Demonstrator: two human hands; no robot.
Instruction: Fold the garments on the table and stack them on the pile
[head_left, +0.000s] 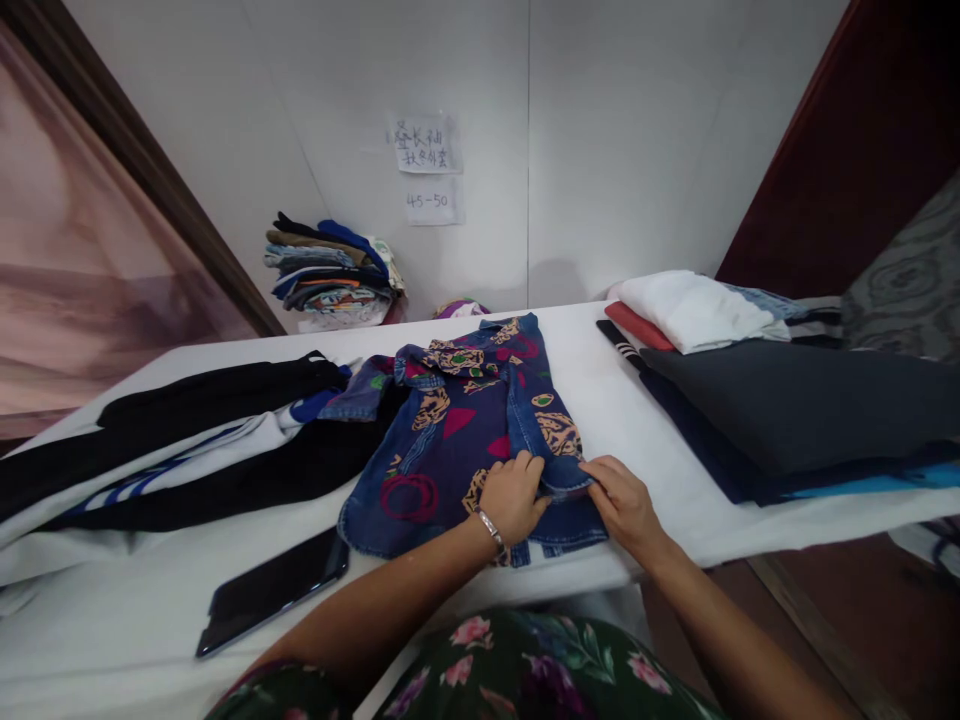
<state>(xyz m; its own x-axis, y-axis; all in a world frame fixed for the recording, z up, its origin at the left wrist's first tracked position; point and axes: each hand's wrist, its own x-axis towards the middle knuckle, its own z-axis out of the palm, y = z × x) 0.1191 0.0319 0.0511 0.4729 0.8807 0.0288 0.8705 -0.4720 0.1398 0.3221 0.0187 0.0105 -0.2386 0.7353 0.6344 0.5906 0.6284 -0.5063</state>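
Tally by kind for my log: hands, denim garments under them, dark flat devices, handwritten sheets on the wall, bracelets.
Bare hands, left hand and right hand: 2
Dark-blue patterned denim garment: 1
Black flat rectangular device: 1
White handwritten paper sheets, upper sheet and lower sheet: 2
Silver-coloured bracelet: 1
Total: 7

The denim jacket [472, 440] is blue, with tan-and-black patterned patches, magenta shapes and rings, and small green motifs. It lies spread on a white-covered table [592, 370], collar end away, curved hem near the front edge. One sleeve [442, 368] is folded across the upper part, its end jutting out to the picture's left. The front is partly open and slightly rumpled.
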